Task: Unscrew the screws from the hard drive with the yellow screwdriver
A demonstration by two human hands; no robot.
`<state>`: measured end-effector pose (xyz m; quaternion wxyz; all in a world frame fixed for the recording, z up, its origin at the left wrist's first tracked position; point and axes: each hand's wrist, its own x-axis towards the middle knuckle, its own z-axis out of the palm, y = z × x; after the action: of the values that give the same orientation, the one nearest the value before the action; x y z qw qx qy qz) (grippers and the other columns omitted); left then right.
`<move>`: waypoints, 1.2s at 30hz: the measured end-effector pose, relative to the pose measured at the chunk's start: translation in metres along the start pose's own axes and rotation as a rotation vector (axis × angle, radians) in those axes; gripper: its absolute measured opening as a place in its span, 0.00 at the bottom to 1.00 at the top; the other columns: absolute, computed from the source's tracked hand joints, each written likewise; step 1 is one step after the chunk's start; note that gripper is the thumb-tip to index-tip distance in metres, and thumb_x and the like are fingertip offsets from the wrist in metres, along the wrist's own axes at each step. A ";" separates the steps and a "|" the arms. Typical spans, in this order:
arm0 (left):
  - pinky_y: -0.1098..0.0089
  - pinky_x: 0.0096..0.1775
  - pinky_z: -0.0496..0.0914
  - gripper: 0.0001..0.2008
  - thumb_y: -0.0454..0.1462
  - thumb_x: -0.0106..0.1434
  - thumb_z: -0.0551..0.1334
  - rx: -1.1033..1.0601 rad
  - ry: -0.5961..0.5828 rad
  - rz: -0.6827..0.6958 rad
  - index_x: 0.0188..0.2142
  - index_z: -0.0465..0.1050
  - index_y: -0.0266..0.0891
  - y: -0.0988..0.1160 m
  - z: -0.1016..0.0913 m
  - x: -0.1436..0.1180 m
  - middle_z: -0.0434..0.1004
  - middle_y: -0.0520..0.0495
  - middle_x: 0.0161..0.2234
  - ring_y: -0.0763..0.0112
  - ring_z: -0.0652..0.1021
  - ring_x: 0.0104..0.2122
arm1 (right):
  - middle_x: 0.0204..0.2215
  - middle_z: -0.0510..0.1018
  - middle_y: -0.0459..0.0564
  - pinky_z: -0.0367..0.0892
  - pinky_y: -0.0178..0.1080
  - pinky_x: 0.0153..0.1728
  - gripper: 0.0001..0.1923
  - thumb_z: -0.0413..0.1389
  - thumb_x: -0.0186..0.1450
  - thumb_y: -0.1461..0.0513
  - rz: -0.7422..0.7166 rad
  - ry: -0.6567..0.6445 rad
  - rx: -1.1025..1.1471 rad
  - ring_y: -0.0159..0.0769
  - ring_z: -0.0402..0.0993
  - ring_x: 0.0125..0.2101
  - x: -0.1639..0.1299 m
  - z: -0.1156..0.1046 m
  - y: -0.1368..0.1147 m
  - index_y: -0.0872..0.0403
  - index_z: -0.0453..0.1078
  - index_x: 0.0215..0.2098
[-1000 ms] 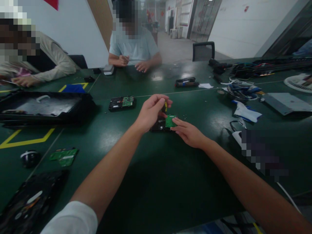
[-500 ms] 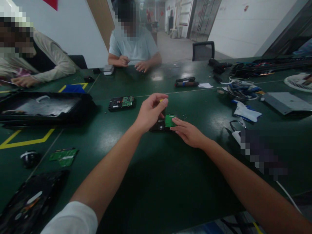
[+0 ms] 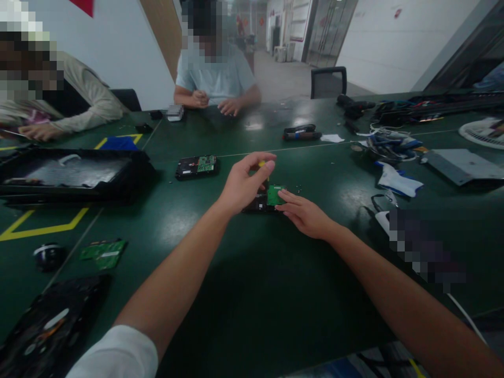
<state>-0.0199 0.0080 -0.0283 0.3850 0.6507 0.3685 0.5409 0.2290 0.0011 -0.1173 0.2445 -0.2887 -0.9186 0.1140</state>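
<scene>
Near side: bare green table (image 3: 252,294) before the hard drive (image 3: 258,202), open.
Left: second drive (image 3: 197,167), black tray (image 3: 71,176) well apart.
Right: cables (image 3: 389,147), white cloth (image 3: 397,182) crowd the path.

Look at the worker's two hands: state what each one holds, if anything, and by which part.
The left hand pinches a yellow-handled screwdriver by its handle top. The right hand presses on the hard drive at its green board's edge.

Both bare arms stretch forward, converging at centre. The left hand (image 3: 242,184) is raised, fingers curled, thumb and forefinger pinched together. The right hand (image 3: 305,215) lies low and flat, fingers extended, pointing left.
</scene>
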 end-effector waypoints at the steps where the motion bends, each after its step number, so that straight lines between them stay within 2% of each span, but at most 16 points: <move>1: 0.75 0.27 0.73 0.12 0.44 0.71 0.66 -0.043 -0.001 -0.023 0.51 0.78 0.43 0.000 0.000 0.000 0.80 0.45 0.43 0.68 0.79 0.39 | 0.72 0.66 0.58 0.61 0.59 0.71 0.19 0.53 0.75 0.66 0.001 -0.003 -0.004 0.49 0.59 0.73 0.000 0.000 0.000 0.52 0.78 0.60; 4: 0.75 0.28 0.74 0.10 0.42 0.72 0.63 -0.157 0.003 -0.092 0.50 0.74 0.42 0.002 0.002 -0.001 0.82 0.44 0.44 0.65 0.82 0.42 | 0.72 0.66 0.59 0.61 0.60 0.71 0.19 0.53 0.75 0.67 -0.001 -0.001 -0.003 0.49 0.59 0.73 -0.001 0.000 0.000 0.52 0.78 0.60; 7: 0.74 0.28 0.75 0.07 0.41 0.74 0.60 -0.165 0.025 -0.107 0.46 0.73 0.42 0.004 0.004 -0.001 0.82 0.43 0.45 0.63 0.82 0.45 | 0.72 0.66 0.57 0.62 0.60 0.71 0.19 0.54 0.74 0.67 -0.001 0.011 0.005 0.49 0.59 0.73 -0.001 0.000 -0.001 0.50 0.78 0.59; 11: 0.75 0.28 0.74 0.10 0.45 0.74 0.62 -0.005 0.032 -0.024 0.43 0.77 0.42 0.003 0.002 0.000 0.80 0.44 0.44 0.66 0.79 0.41 | 0.72 0.66 0.52 0.61 0.60 0.71 0.20 0.55 0.73 0.68 0.009 0.020 0.023 0.48 0.60 0.73 0.000 0.000 -0.002 0.47 0.78 0.59; 15: 0.75 0.29 0.74 0.12 0.46 0.70 0.68 0.157 0.013 0.074 0.46 0.80 0.43 0.001 0.000 -0.001 0.78 0.43 0.48 0.64 0.78 0.43 | 0.72 0.66 0.52 0.61 0.60 0.71 0.20 0.55 0.74 0.67 0.014 0.013 0.014 0.48 0.59 0.73 0.000 0.001 -0.002 0.47 0.77 0.60; 19: 0.75 0.28 0.75 0.16 0.44 0.71 0.66 -0.001 0.013 -0.002 0.55 0.73 0.43 0.001 0.002 -0.001 0.79 0.44 0.45 0.65 0.79 0.42 | 0.73 0.66 0.52 0.61 0.60 0.71 0.20 0.55 0.74 0.67 0.003 0.025 0.013 0.47 0.59 0.73 -0.001 0.003 0.001 0.46 0.77 0.60; 22: 0.74 0.29 0.77 0.11 0.43 0.75 0.61 -0.118 0.009 -0.032 0.52 0.71 0.42 0.002 0.004 0.000 0.79 0.42 0.46 0.64 0.80 0.44 | 0.73 0.66 0.54 0.62 0.59 0.71 0.19 0.54 0.75 0.67 -0.005 0.022 0.000 0.47 0.59 0.73 -0.002 0.004 0.003 0.48 0.77 0.60; 25: 0.74 0.30 0.77 0.10 0.43 0.75 0.59 -0.071 0.011 -0.018 0.47 0.75 0.41 0.003 0.004 0.000 0.78 0.43 0.46 0.65 0.79 0.43 | 0.72 0.66 0.54 0.62 0.59 0.71 0.19 0.55 0.75 0.67 -0.001 0.016 -0.005 0.47 0.58 0.73 -0.001 0.003 0.002 0.48 0.77 0.60; 31: 0.76 0.28 0.76 0.10 0.44 0.69 0.68 0.158 0.025 0.093 0.45 0.81 0.43 0.003 -0.001 -0.001 0.77 0.43 0.48 0.64 0.78 0.44 | 0.72 0.66 0.54 0.61 0.60 0.71 0.20 0.55 0.74 0.67 0.010 0.008 0.007 0.48 0.59 0.73 0.000 0.001 0.000 0.48 0.77 0.60; 36: 0.75 0.29 0.76 0.12 0.41 0.72 0.64 -0.025 0.033 -0.020 0.53 0.75 0.43 0.004 0.002 0.000 0.79 0.45 0.43 0.66 0.80 0.41 | 0.72 0.66 0.53 0.61 0.61 0.71 0.20 0.56 0.73 0.68 -0.002 0.032 0.027 0.48 0.60 0.73 -0.001 0.002 0.000 0.47 0.78 0.59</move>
<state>-0.0178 0.0060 -0.0251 0.3924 0.6329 0.3745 0.5525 0.2289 0.0004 -0.1192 0.2630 -0.2864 -0.9132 0.1217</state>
